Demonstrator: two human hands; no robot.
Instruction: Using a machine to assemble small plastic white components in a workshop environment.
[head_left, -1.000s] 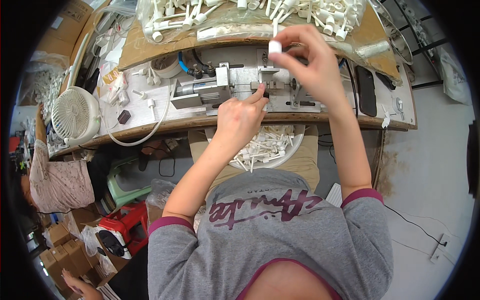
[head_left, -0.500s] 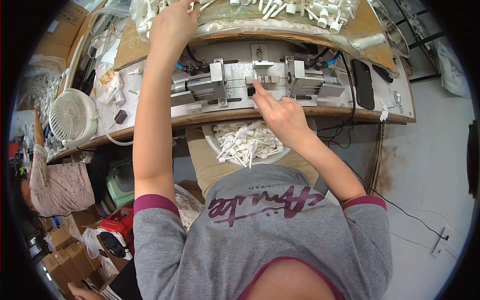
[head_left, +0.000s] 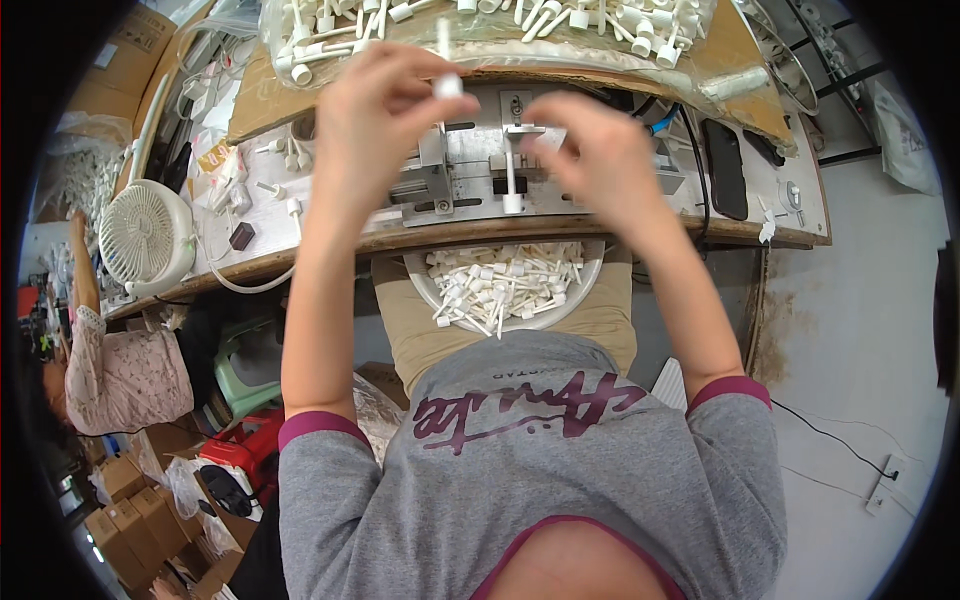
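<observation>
My left hand [head_left: 375, 120] is pinched shut on a white plastic stemmed cap [head_left: 447, 86], its thin stem pointing up. Another white stemmed cap [head_left: 512, 185] lies in the middle of the metal clamping fixture [head_left: 436, 165], its wide end toward me. My right hand [head_left: 605, 150] hovers over the fixture's right side, blurred by motion. Its thumb and forefinger look apart, with nothing visible between them. A white bowl [head_left: 592, 285] on my lap holds a heap of similar caps [head_left: 500, 285].
More white stemmed caps [head_left: 640, 25] are heaped on the cardboard-edged shelf behind the fixture. A white fan [head_left: 146, 235] stands at the left, a black phone [head_left: 725, 168] lies at the right. Black cables [head_left: 697, 170] hang by the bench edge. A person in a patterned top [head_left: 130, 375] is at far left.
My left hand has come back from the far heap toward the fixture with a stemmed cap. My right hand has lifted away from the fixture's middle, moving right and up, uncovering the cap there.
</observation>
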